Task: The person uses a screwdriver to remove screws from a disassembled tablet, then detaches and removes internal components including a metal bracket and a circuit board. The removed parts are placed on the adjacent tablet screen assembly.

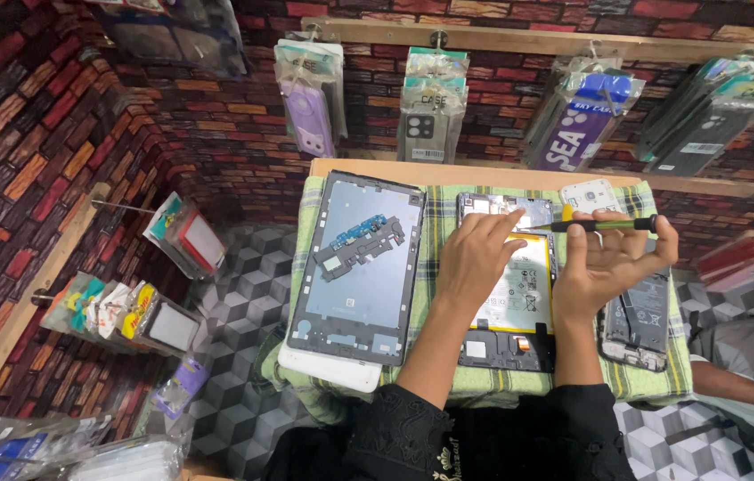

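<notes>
An opened tablet [519,303] with a white battery and bare circuit parts lies on a green checked cloth [435,232]. My left hand [475,254] rests on its upper part, fingertips by the top edge. My right hand [604,258] holds a thin screwdriver [604,224] with a green and black handle, its tip pointing left at the tablet's top. To the left lies the tablet's grey back cover [359,267] with small black inner parts on it.
An opened phone [637,321] lies at the right on the cloth, a white phone back [592,194] behind it. Packaged phone cases [430,107] hang on the brick-pattern wall. More packets [127,312] hang at left. The small wooden table [368,167] stands over a cube-pattern floor.
</notes>
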Demonstrator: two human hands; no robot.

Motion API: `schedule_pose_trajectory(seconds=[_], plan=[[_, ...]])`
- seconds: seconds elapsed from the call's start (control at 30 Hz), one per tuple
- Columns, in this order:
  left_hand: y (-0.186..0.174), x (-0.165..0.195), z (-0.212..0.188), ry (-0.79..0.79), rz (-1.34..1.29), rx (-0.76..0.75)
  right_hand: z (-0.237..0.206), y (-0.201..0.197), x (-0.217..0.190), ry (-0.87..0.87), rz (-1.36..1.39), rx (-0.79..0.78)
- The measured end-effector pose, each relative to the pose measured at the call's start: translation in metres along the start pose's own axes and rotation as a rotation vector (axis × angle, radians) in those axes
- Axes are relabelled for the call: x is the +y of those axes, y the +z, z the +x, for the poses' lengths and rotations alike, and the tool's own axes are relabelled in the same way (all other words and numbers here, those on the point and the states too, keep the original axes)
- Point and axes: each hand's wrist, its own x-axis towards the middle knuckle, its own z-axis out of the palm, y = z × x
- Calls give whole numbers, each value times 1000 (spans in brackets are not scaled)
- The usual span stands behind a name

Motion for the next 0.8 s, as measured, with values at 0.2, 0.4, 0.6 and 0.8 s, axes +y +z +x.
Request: schedule_pose_trajectory(seconds=[0.2,0.4,0.6,0.8], plan=[[7,-6,-3,-35,-82,-18,-1,1,-3,20,25,-43],[15,-14,-3,-111,-115,44,2,3,-1,9,-7,-10],[11,-16,2,-282,-397,240,2,14,-3,-40,-216,-96],[4,-22,4,-746,-1173,289,4,20,-9,-95,-218,-121]])
